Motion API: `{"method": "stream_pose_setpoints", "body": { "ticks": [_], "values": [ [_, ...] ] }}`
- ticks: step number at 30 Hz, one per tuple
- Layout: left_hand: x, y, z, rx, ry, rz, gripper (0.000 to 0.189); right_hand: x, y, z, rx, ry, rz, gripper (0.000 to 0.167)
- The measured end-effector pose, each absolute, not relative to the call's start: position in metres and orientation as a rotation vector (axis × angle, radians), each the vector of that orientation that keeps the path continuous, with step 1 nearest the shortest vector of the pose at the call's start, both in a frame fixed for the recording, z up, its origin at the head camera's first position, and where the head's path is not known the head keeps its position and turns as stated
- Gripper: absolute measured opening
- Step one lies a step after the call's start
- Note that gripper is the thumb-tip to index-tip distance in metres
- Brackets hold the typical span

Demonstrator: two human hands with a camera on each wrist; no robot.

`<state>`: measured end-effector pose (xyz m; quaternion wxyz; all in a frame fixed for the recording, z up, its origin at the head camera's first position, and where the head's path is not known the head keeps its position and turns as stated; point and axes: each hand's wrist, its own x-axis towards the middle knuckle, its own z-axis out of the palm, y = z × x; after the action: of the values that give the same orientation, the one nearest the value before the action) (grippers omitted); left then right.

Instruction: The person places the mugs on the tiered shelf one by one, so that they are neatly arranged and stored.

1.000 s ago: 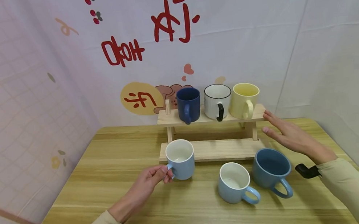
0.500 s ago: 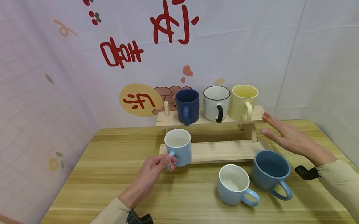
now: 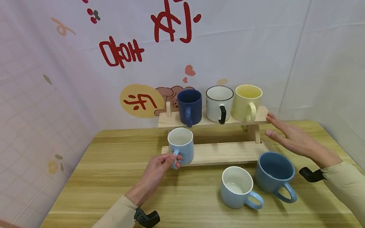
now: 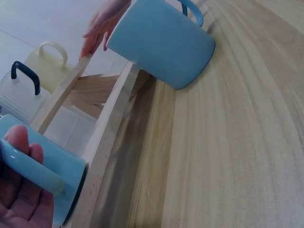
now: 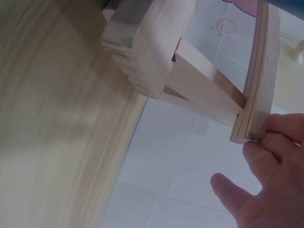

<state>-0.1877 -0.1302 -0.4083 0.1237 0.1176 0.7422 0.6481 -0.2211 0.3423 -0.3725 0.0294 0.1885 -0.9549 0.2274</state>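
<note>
My left hand [image 3: 156,171] pinches the handle of a light blue mug [image 3: 185,149] with a white inside. The mug is upright at the left end of the lower shelf [image 3: 225,153] of a two-tier wooden rack. In the left wrist view the base of this mug [image 4: 73,190] is at the shelf edge; whether it bears its weight there I cannot tell. My right hand [image 3: 293,141] has its fingers extended, and in the right wrist view the fingertips [image 5: 280,124] touch the right end of the upper shelf [image 5: 259,95]. The right thumb stands apart.
On the upper shelf stand a navy mug [image 3: 190,105], a white mug with a black handle [image 3: 219,104] and a yellow mug [image 3: 246,103]. In front of the rack, another light blue mug [image 3: 234,194] and a larger dark blue mug [image 3: 273,178] stand on the wooden table [image 3: 108,166].
My left hand has carried the light blue mug from in front of the rack forward over the left end of the lower shelf. My right hand has stayed at the upper shelf's end.
</note>
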Motion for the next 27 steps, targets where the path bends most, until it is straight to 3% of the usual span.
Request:
{"method": "stream_pose_setpoints", "body": {
  "ticks": [15,20,27],
  "values": [
    [-0.195,-0.126,-0.412,0.374,2.254,1.83,0.037,-0.221,0.343,-0.369,0.589,-2.939,0.702,0.071],
    [-0.187,-0.13,-0.414,0.291,2.387,1.883,0.032,-0.221,0.342,-0.37,0.585,-2.949,0.714,0.071],
    [-0.167,-0.141,-0.412,0.261,2.535,1.946,0.038,-0.222,0.343,-0.373,0.58,-2.95,0.728,0.071]
  ]
}}
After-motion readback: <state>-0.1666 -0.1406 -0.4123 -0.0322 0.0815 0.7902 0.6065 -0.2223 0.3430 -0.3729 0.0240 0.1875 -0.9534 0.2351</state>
